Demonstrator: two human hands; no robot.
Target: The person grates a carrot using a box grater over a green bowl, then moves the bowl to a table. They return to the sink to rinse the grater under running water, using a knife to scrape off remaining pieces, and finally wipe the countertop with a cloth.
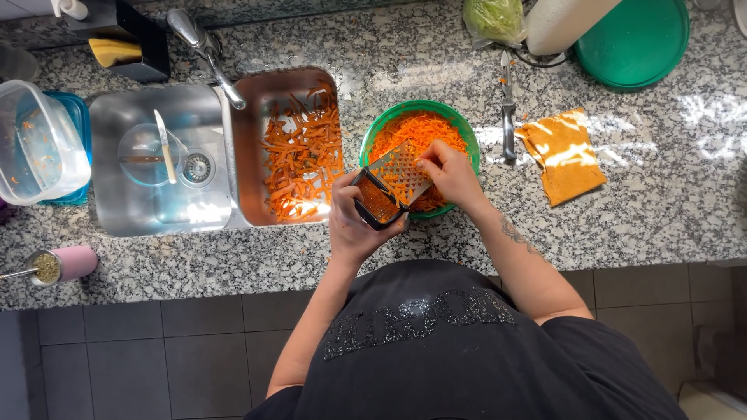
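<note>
My left hand (352, 224) grips a metal box grater (391, 183) by its lower end, tilted over a green bowl (379, 124) full of grated carrot (420, 132). My right hand (450, 173) presses its fingertips against the grater's upper face; what it pinches there is too small to tell. Both hands are at the front of the granite counter (646, 194).
Carrot peels (302, 152) fill the small sink basin. The large basin (156, 210) holds a glass bowl and a knife, under a tap (204, 48). A knife (507, 109), orange cloth (562, 154), green plate (634, 40), clear tub (39, 144) and pink cup (68, 263) lie around.
</note>
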